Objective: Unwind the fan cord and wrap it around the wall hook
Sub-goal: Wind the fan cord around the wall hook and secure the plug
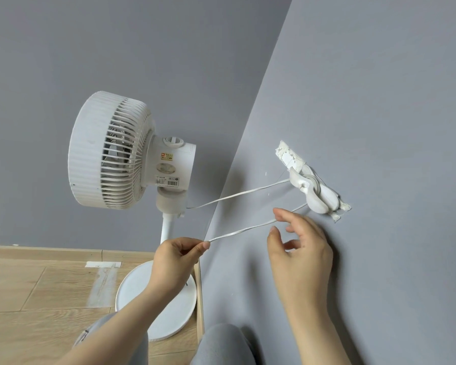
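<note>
1. Two strands of the white cord (pixel 244 229) run between the fan (pixel 121 151) and the wall hook (pixel 315 192): the upper one leaves the fan's neck and climbs toward 2 o'clock to the hook; the lower one comes off the hook and slants down toward 8 o'clock into the hands.
2. The left hand (pixel 175 255) pinches the lower strand between thumb and forefinger, holding it fairly taut.
3. The right hand (pixel 299 246) is loosely spread, its forefinger tip touching or just beside the same strand; I cannot tell whether it grips.
4. The hook sits at about 1 o'clock from the right hand, near it, and well apart from the left.
5. The cord already loops the hook at least once. By my judgement, the right hand, being nearer, would guide any further turn while the left feeds slack.
</note>
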The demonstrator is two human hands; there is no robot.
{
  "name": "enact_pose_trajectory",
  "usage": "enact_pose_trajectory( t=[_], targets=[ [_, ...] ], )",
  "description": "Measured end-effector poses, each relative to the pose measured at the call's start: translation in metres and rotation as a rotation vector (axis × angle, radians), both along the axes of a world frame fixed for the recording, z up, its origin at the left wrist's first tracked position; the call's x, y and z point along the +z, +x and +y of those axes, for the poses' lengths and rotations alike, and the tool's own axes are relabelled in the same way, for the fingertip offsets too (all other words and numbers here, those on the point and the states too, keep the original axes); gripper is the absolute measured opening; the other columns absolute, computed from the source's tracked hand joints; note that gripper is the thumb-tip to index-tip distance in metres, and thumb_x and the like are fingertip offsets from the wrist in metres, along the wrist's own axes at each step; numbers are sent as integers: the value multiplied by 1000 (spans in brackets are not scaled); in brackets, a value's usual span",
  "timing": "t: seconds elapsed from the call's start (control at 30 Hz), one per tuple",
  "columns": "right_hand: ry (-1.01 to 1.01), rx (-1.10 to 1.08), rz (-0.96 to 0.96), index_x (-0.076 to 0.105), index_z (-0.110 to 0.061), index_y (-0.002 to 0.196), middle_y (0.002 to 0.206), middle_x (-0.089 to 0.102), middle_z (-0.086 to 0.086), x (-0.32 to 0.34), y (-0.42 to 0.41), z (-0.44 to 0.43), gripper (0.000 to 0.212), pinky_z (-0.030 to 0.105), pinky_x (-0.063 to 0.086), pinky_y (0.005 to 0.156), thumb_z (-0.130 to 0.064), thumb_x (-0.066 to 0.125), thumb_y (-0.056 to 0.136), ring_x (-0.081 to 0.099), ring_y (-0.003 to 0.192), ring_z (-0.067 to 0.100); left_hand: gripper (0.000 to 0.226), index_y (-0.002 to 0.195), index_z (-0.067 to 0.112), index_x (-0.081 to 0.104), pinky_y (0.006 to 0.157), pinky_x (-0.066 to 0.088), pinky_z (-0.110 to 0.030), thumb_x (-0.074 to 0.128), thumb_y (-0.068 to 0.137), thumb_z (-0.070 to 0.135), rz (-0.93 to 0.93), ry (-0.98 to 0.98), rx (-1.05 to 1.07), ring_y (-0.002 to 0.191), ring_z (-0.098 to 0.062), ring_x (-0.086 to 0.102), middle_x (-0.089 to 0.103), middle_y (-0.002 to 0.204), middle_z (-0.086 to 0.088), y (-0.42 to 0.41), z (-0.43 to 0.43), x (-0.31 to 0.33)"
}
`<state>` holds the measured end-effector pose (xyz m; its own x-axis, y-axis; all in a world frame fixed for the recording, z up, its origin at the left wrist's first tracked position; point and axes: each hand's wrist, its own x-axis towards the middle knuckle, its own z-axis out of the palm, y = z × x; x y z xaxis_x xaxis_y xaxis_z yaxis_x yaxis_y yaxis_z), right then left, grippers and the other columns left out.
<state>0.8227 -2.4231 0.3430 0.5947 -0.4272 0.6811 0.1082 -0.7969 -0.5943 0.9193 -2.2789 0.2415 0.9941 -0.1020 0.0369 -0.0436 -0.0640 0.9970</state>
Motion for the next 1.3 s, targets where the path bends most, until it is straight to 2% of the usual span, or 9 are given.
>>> enact_pose_trajectory(
  t=[0.1, 0.2, 0.33, 0.4, 0.5, 0.7, 0.83, 1.1, 1.3],
  targets=[
    [-58, 266, 184, 72, -26, 98, 93, 65, -19, 10, 1, 8, 28, 10, 45, 62, -6, 65, 80, 61, 78, 4, 16, 68, 19, 75, 56, 46, -23, 75, 80, 29, 40, -2, -21, 56, -13, 56, 68, 59, 0, -2, -3, -2],
    [-305, 294, 514, 71, -26, 106, 107, 60, -16, 24, 17, 13, 29, 8, 41, 74, -11, 66, 81, 56, 85, -4, 22, 65, 18, 74, 52, 42, -20, 75, 79, 35, 28, 10, 7, 53, -12, 55, 68, 56, -1, -2, -2, -3],
    [-583, 234, 843, 68, -27, 112, 114, 64, -9, 43, 53, 18, 35, 26, 47, 86, -11, 61, 83, 59, 102, 14, 26, 61, 18, 71, 46, 35, -22, 76, 78, 38, -3, 29, 38, 47, -12, 44, 62, 53, -8, 0, 3, -3],
    [-612, 210, 988, 71, -27, 103, 105, 70, -7, 48, 67, 21, 30, 28, 52, 82, -10, 64, 80, 64, 92, 15, 20, 66, 20, 73, 43, 30, -19, 74, 80, 33, -23, 24, 17, 45, -10, 36, 53, 52, -5, -2, 4, -2],
    [-655, 233, 1143, 74, -21, 87, 74, 68, -4, 51, 81, 25, 15, 22, 45, 58, -12, 70, 76, 57, 55, 12, 10, 75, 23, 74, 45, 33, -11, 72, 84, 25, -38, -7, -10, 44, -4, 42, 57, 57, 1, -5, 7, -4],
    [-825, 249, 1147, 72, -25, 74, 69, 63, -7, 54, 106, 29, 11, 23, 41, 58, -14, 72, 76, 61, 72, 16, 6, 80, 18, 77, 56, 40, -5, 73, 82, 15, -36, -96, -45, 56, 5, 56, 67, 65, 6, -10, 12, -5],
    [-896, 233, 1128, 64, -23, 67, 66, 65, -5, 65, 121, 24, 16, 23, 43, 57, -11, 67, 78, 58, 55, 14, 11, 74, 18, 76, 60, 46, -7, 74, 81, 10, 5, -104, -162, 58, 0, 63, 71, 62, 6, -7, 9, 2],
    [-833, 218, 1066, 62, -12, 87, 87, 71, 15, 93, 145, 7, 9, 31, 50, 64, -12, 54, 90, 66, 55, 23, 11, 77, 12, 75, 60, 48, -9, 69, 86, 14, 22, -19, -223, 58, -3, 65, 73, 63, 6, -2, 15, -5],
    [-754, 127, 998, 57, -14, 81, 80, 65, 7, 107, 158, -11, 13, 36, 54, 75, -12, 52, 93, 70, 61, 27, 14, 73, 18, 73, 65, 51, -14, 70, 86, 14, 23, -8, -210, 58, -3, 65, 73, 62, 8, 4, 13, -4]
  ],
)
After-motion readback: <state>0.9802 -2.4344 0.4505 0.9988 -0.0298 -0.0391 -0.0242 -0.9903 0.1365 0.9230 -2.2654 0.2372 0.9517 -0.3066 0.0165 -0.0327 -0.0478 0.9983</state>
